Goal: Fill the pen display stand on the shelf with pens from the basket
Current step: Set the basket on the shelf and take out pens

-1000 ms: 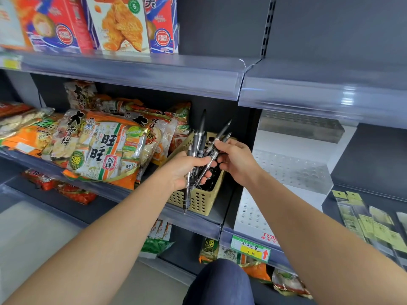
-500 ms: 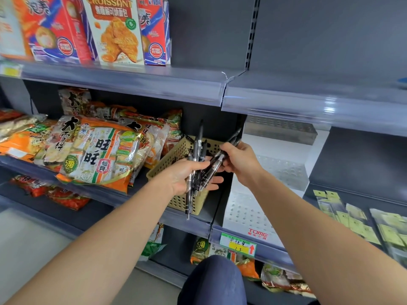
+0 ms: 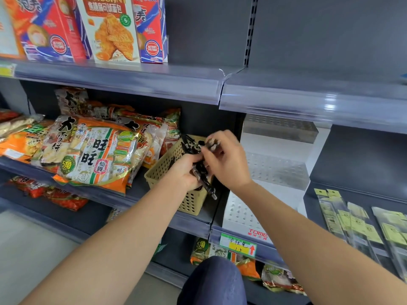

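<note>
As the stand [image 3: 275, 170] shows visible holes empty | left hand [image 3: 187, 172] curled round pens [image 3: 208, 187] above basket [image 3: 167, 170] | right hand [image 3: 226, 164] pinching their tops | filling judged not begun

This is a shop, a small grocery or convenience store by its goods. Grey metal shelving [image 3: 363, 157] fills the view in tiers. Each shelf edge carries a clear plastic price rail [image 3: 119, 84], and a slotted upright [image 3: 250, 29] runs up at 12 o'clock. Boxed croissants [image 3: 110, 34] stand in a row at 11 o'clock. Bags of rice crackers [image 3: 94, 155] lie stacked at 9 o'clock. At 5 o'clock a handwritten price label [image 3: 239, 246] with a red arrow sits below a white branded display stand [image 3: 242, 214]. Sleeved packets [image 3: 352, 225] lie at 4 o'clock.
</note>
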